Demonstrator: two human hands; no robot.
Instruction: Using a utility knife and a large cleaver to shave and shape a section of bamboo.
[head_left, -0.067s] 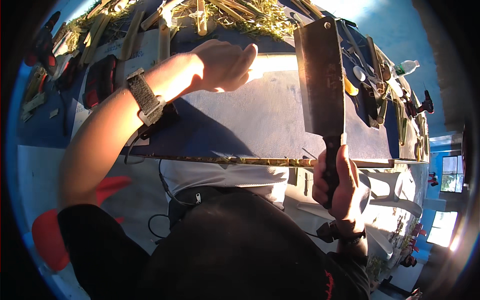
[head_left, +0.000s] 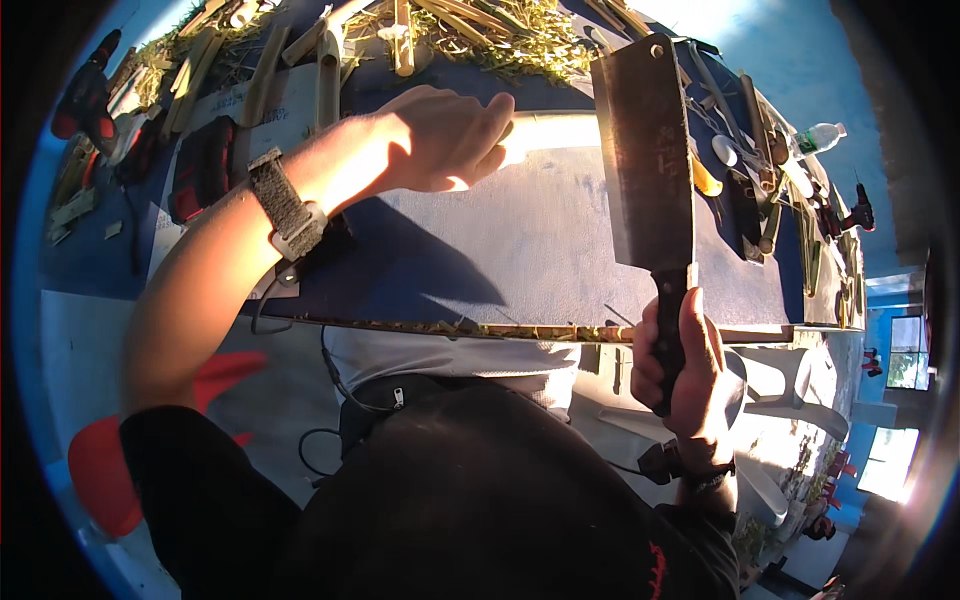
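My right hand [head_left: 688,368] is wrapped round the dark handle of a broad cleaver [head_left: 648,150], its blade pointing away from me over the table. On the left, my left hand [head_left: 448,138] is closed round a pale bamboo piece [head_left: 555,130] lying crosswise. Bright sunlight washes out the piece's surface. Its right end reaches the blade's left edge in this view; whether the two touch, I cannot tell. My left fingers partly hide the bamboo's other end.
Bamboo strips and green shavings [head_left: 490,35] cover the far side of the blue table [head_left: 420,250]. Cordless drills [head_left: 90,100] and a red-black case [head_left: 203,165] are at left. A plastic bottle [head_left: 818,138], a yellow-handled tool [head_left: 706,178] and another drill [head_left: 855,212] lie at right.
The whole view has shifted slightly. Both hands keep the same grips, and the cleaver stays almost where it was beside the bamboo.
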